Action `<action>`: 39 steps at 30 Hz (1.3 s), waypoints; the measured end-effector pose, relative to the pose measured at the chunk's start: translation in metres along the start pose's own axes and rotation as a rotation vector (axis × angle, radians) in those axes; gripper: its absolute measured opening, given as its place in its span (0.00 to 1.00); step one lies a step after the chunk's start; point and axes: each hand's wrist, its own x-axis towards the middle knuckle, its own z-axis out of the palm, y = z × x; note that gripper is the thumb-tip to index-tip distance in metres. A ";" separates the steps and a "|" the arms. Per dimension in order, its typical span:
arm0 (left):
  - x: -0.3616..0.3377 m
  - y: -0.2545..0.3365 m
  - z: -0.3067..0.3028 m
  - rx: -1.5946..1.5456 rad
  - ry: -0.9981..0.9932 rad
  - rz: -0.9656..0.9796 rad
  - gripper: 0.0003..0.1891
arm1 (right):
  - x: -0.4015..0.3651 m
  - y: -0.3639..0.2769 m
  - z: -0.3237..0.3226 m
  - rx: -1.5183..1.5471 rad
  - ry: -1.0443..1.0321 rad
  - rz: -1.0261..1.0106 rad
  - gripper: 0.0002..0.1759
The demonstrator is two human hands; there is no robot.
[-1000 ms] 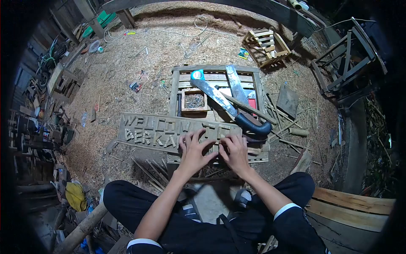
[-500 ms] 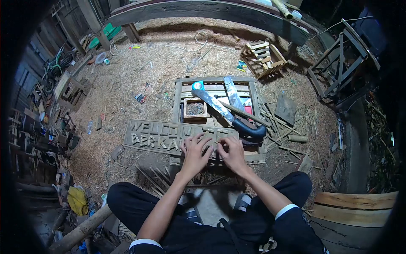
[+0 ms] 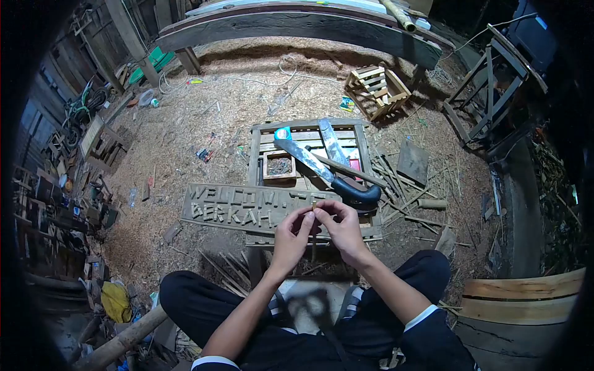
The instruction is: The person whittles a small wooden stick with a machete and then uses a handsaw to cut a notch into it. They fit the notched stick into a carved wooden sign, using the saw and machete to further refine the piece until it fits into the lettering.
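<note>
A small wooden stick point(image 3: 314, 205) stands upright between the fingertips of both hands. My left hand point(image 3: 293, 238) and my right hand point(image 3: 344, 234) are closed on it, close together over the near edge of the board. The wooden board point(image 3: 185, 214) bears raised letters reading "WELCOM" in the upper row and "BERKAH" in the lower; its right part is partly hidden by my hands. Behind it, on a slatted wooden table point(image 3: 255, 151), lie a saw with a black handle point(image 3: 357, 191), a broad blade point(image 3: 333, 141), a teal tape measure point(image 3: 283, 133) and a small box of nails point(image 3: 279, 166).
Thin sticks point(image 3: 396, 185) and a flat dark block point(image 3: 413, 162) lie right of the table. A slatted crate point(image 3: 378, 93) stands behind. A long bench point(image 3: 297, 26) crosses the back. Curved planks point(image 3: 520, 300) are at the right front.
Both hands have lifted off the board's letters and come together, now pinching a small stick. The view has shifted slightly.
</note>
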 end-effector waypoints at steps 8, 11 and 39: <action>0.011 -0.003 0.003 -0.144 -0.005 -0.074 0.12 | 0.006 -0.005 -0.013 0.005 -0.050 -0.022 0.11; 0.017 0.001 0.001 -0.124 0.009 -0.116 0.11 | 0.008 -0.011 -0.013 0.034 -0.058 0.005 0.10; 0.061 -0.021 -0.019 0.300 0.122 -0.102 0.09 | 0.073 0.025 -0.071 -1.329 0.021 -0.246 0.28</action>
